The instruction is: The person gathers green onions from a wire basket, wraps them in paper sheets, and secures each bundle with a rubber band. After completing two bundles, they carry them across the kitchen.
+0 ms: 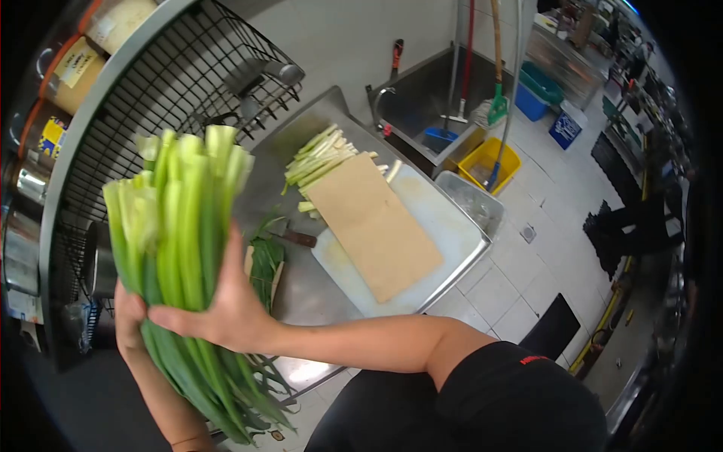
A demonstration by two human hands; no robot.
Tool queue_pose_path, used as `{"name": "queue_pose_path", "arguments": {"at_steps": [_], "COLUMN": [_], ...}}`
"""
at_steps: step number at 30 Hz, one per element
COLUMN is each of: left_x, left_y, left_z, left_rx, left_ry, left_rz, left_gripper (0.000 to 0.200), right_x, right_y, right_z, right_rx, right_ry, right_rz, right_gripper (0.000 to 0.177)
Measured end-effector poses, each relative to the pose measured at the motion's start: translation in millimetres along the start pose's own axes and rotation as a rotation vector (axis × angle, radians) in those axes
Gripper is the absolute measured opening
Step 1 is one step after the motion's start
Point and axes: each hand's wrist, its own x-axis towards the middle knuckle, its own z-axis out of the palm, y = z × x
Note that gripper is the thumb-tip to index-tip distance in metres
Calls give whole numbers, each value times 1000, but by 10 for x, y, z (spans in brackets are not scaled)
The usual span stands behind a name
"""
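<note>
My left hand (129, 316) and my right hand (233, 301) are both wrapped round a big bunch of green onions (181, 218), lifted above the left side of the steel counter. Its pale cut ends point up and the dark green leaves hang down. Beyond the bunch, a brown-handled knife (299, 238) lies beside the white cutting board (407, 188); its blade is mostly hidden. A brown paper sheet (376, 226) covers much of the board. Trimmed onion stalks (320, 158) are piled at the paper's far edge. Green leaves (265, 264) lie on the counter behind my right hand.
A black wire rack (173, 83) holding utensils curves above the counter at left, near jars (71, 71). A steel sink (418, 98) stands at the back, with a yellow bucket (501, 162) and a clear tub (467, 200) beside it. Mops and brooms lean there over the tiled floor (520, 271).
</note>
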Motion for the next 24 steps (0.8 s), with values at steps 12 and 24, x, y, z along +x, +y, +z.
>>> {"name": "queue_pose_path", "arguments": {"at_steps": [12, 24], "left_x": [1457, 1714], "left_y": [-2558, -2792], "left_z": [2477, 2747], "left_rx": [252, 294], "left_ry": [-950, -884], "left_rz": [-102, -84], "left_gripper": [109, 104], "right_x": [-1288, -821], "right_y": [1181, 264], "right_z": [-2964, -3121], "right_rx": [-246, -342], "right_ry": [579, 370], "right_rz": [295, 1417], "right_gripper": [80, 117]}}
